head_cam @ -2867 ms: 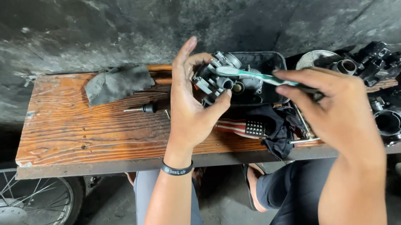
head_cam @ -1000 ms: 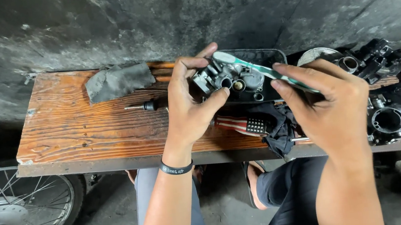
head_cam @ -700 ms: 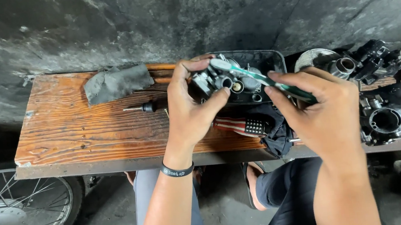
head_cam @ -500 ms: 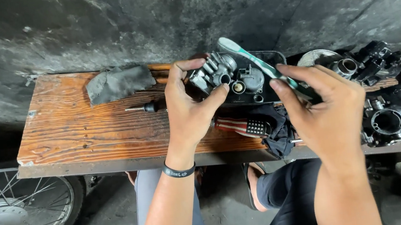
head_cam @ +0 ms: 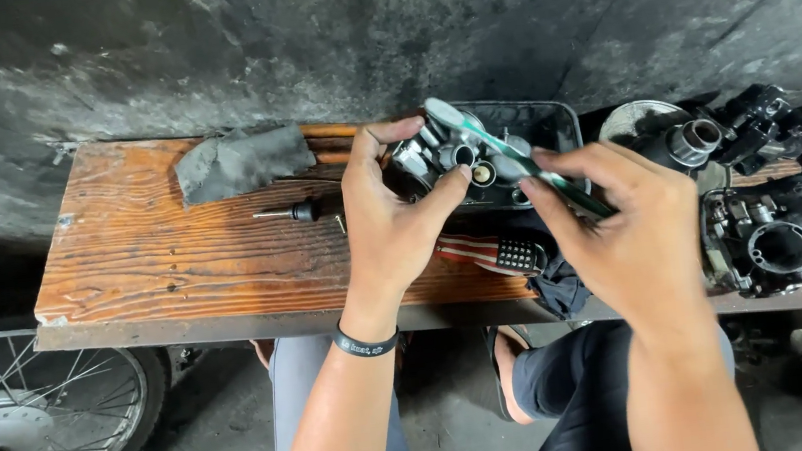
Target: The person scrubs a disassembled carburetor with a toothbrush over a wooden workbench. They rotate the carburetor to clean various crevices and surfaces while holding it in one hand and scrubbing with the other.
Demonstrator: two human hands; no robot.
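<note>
My left hand (head_cam: pixel 389 223) grips a small grey metal engine part (head_cam: pixel 443 155) with round ports, holding it up over a dark plastic tray (head_cam: pixel 550 123). My right hand (head_cam: pixel 629 235) holds a green and white toothbrush (head_cam: pixel 503 151) by its handle, the bristle end lying across the top of the part. Both hands hover above a worn wooden board (head_cam: pixel 174 261). A black band sits on my left wrist.
A grey rag (head_cam: pixel 238 160) and a small screwdriver (head_cam: pixel 294 211) lie on the board. A striped cloth with a dark brush (head_cam: pixel 500 252) sits under my hands. Dirty engine parts (head_cam: pixel 774 233) crowd the right. A spoked wheel (head_cam: pixel 21 420) stands at lower left; a stained wall behind.
The toothbrush has swept back and forth over the metal part, its head now up at the part's top left. My left hand keeps the part in about the same place.
</note>
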